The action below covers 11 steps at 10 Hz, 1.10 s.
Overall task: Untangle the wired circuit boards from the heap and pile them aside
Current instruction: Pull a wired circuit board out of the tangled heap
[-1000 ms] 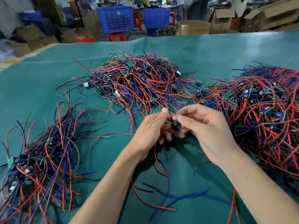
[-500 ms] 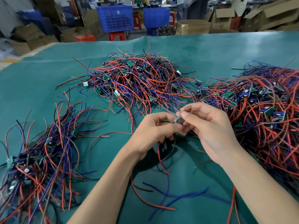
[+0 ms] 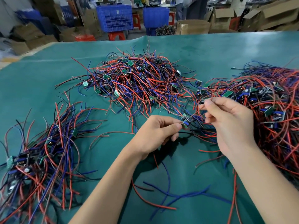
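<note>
Circuit board [image 3: 186, 122]: light, rigid, pinched at edge by left hand [image 3: 155, 131]; right hand [image 3: 229, 125] pinches limp red wire [image 3: 195, 113]; tug gently.

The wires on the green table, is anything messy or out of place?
Mostly it is three wire piles. The odd bits are loose red and blue wires strewn on the table near the arms, outside any pile. The left hand pinches a small board; the right hand pulls its wire.
</note>
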Motion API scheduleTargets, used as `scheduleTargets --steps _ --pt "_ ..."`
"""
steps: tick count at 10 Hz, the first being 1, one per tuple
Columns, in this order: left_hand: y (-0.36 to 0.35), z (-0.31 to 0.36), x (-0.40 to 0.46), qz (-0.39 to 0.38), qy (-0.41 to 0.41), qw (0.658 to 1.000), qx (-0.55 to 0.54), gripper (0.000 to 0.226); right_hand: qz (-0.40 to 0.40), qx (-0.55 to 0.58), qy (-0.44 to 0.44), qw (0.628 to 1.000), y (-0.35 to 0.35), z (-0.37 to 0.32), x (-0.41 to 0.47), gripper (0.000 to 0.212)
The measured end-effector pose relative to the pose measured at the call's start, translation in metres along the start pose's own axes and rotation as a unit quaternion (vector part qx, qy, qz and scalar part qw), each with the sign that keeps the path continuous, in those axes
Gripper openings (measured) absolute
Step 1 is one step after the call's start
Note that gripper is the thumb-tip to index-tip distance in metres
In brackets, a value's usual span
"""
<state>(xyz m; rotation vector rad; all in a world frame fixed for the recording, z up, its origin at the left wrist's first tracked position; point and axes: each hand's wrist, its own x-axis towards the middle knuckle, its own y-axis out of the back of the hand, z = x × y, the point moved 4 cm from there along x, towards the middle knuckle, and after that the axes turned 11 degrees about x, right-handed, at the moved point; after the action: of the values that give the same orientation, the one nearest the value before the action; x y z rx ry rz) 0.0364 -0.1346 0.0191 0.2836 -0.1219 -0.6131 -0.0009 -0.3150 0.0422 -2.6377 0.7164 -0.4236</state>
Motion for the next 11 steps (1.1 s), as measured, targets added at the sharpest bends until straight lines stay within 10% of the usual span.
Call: scheduleTargets --steps 3,6,11 --pt "0.004 -0.003 0.001 0.078 0.004 0.996 -0.032 0.024 0.117 0.055 0.049 0.99 0.018 -0.02 0.01 0.017" --pt "0.006 0.002 -0.001 0.095 -0.013 0.995 -0.006 0.031 -0.17 -0.144 0.011 0.975 -0.025 0.012 -0.024 0.009" --pt "-0.003 0.011 -0.005 -0.016 -0.024 0.999 0.024 0.025 0.114 -0.094 0.26 0.954 0.016 -0.058 0.001 0.004"
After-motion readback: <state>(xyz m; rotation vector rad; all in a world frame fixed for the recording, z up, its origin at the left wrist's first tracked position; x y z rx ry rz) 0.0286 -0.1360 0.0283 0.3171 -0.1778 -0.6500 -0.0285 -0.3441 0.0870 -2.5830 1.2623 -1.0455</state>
